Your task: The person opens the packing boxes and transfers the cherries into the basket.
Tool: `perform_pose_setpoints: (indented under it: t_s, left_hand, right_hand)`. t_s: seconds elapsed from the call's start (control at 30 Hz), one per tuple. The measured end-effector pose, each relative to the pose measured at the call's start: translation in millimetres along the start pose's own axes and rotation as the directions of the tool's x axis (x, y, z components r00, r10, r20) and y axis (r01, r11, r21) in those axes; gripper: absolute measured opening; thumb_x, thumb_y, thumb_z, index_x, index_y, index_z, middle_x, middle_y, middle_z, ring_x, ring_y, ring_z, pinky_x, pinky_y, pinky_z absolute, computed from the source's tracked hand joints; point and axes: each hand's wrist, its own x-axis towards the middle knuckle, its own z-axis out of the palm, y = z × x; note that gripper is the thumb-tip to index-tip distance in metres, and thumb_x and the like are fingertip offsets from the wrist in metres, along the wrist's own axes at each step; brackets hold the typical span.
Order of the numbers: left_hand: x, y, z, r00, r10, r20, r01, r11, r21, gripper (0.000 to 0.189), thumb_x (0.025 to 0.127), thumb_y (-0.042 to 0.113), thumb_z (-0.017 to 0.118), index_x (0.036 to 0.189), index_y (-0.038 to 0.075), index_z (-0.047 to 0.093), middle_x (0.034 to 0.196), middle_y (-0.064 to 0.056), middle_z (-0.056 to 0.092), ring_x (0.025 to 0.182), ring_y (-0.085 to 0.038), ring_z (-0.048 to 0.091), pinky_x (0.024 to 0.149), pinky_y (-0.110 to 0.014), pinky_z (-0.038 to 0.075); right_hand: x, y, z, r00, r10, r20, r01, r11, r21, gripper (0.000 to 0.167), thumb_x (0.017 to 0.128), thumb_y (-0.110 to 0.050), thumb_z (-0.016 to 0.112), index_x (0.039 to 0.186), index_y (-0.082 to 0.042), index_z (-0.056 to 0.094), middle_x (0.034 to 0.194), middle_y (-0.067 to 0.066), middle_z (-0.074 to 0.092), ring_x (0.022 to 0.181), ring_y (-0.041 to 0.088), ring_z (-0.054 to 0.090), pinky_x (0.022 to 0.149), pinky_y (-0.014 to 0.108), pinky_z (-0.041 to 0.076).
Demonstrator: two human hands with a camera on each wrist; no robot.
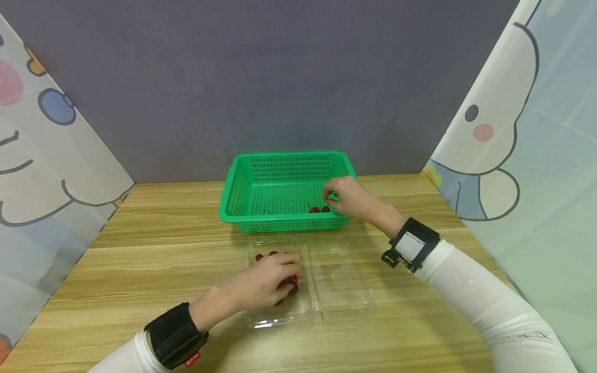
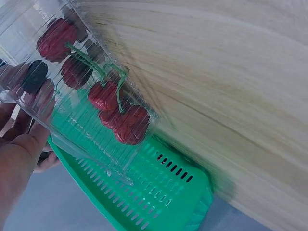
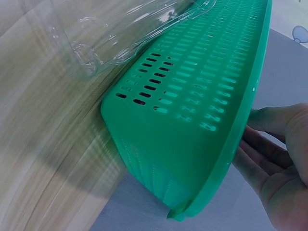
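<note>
My left hand (image 1: 268,280) reaches down into a clear plastic clamshell box (image 1: 304,305), its thumb and fingers curled about a red cherry (image 1: 293,280). More cherries lie in the box beyond the knuckles; in the left wrist view several dark red cherries (image 2: 104,95) with green stems show through its wall. My right hand (image 1: 347,197) hangs over the right front of a green slotted basket (image 1: 233,207). Its fingers are bent with a gap before the thumb, close over two cherries (image 1: 320,210) inside. In the right wrist view the basket rim hides those fingertips.
The box's clear lid (image 1: 342,287) lies folded open to the right, near the basket's front. Both containers stand on a wood-grain table (image 1: 154,248). A grey panel (image 1: 289,77) rises behind the basket, with cartoon-printed sheets (image 1: 499,119) at both sides.
</note>
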Motion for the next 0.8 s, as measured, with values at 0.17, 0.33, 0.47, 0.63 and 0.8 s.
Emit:
perform_pose_setpoints:
  t_s: [0.17,0.33,0.47,0.63,0.8]
  left_hand:
    - [-1.7,0.0,0.5,1.000,-0.030,-0.007,0.029,0.999,-0.032,0.019,0.090,-0.004,0.072,0.104,0.008,0.074,0.102,0.003,0.063,0.090,-0.006,0.058,0.076,-0.016,0.051]
    - [-3.5,0.9,-1.3,0.998,-0.050,-0.027,0.049,0.998,-0.044,0.021,0.089,-0.006,0.072,0.106,0.006,0.075,0.106,0.002,0.064,0.090,-0.005,0.061,0.077,-0.016,0.052]
    - [-3.9,1.2,-4.3,0.998,-0.047,-0.050,0.043,0.996,-0.083,0.021,0.088,-0.009,0.071,0.105,0.002,0.074,0.106,-0.001,0.064,0.089,-0.007,0.063,0.075,-0.016,0.055]
    - [-5.6,0.0,-11.1,0.992,0.010,-0.129,-0.021,0.996,-0.087,0.022,0.086,-0.012,0.072,0.103,0.001,0.073,0.104,-0.005,0.065,0.088,-0.011,0.065,0.072,-0.016,0.055]
    - [-9.1,-0.8,-20.6,0.983,0.026,-0.180,-0.038,0.997,-0.065,0.023,0.085,-0.012,0.072,0.101,0.004,0.072,0.107,-0.003,0.065,0.091,-0.011,0.064,0.072,-0.023,0.057]
  right_hand:
    - [-1.5,-1.8,-1.2,0.999,-0.017,-0.029,0.017,1.000,0.008,0.011,0.087,0.008,0.076,0.088,-0.003,0.072,0.089,0.010,0.071,0.087,0.029,0.070,0.078,0.041,0.059]
    - [-2.7,-3.8,-1.9,0.999,-0.017,-0.040,0.018,1.000,0.015,0.010,0.088,0.007,0.075,0.088,-0.003,0.072,0.089,0.009,0.071,0.088,0.029,0.070,0.078,0.041,0.059]
    - [-4.6,-5.2,-2.5,0.999,0.000,-0.043,0.000,1.000,0.013,0.010,0.088,0.005,0.076,0.089,-0.004,0.073,0.090,0.008,0.072,0.088,0.026,0.070,0.079,0.041,0.058]
    - [-6.5,-7.6,-2.3,0.998,0.009,-0.057,-0.009,1.000,0.003,0.010,0.088,0.004,0.077,0.089,-0.005,0.073,0.091,0.006,0.072,0.087,0.023,0.069,0.077,0.039,0.057]
    - [-8.7,-14.4,-3.4,0.997,0.004,-0.073,-0.003,1.000,0.007,0.010,0.087,0.002,0.079,0.090,-0.006,0.074,0.092,0.006,0.071,0.086,0.022,0.068,0.075,0.038,0.057]
